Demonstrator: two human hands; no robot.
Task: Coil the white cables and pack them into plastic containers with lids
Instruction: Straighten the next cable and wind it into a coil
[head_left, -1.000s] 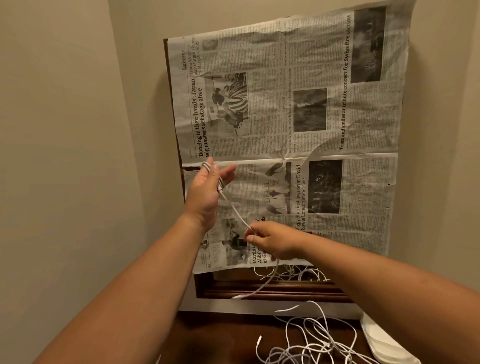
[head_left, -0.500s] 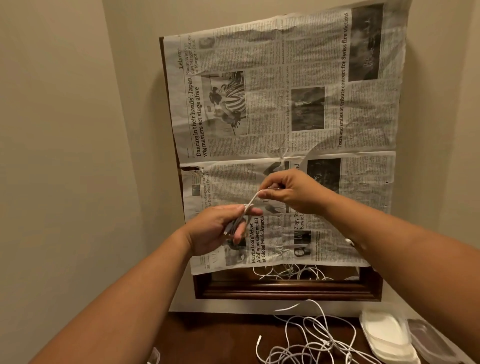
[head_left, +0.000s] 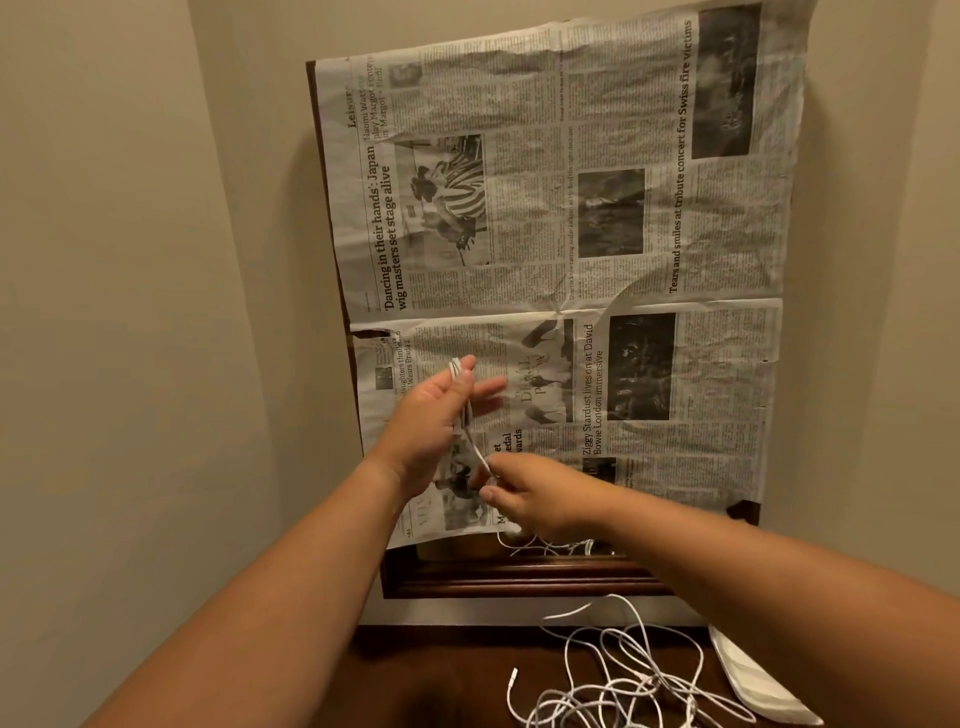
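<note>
The left hand (head_left: 436, 415), fingers straight, served as spool for a white cable (head_left: 475, 447); the right hand (head_left: 540, 501) pinched its free run taut. More cables (head_left: 623, 686) lay tangled toward the table (head_left: 405, 670)'s right edge.

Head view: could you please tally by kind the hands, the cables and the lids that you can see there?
Hands: 2, left hand and right hand
Cable being coiled between them: 1
Tangle of loose white cables on the table: 1, strands too knotted to count
Stack of white lids: 1
Total: 5
</note>
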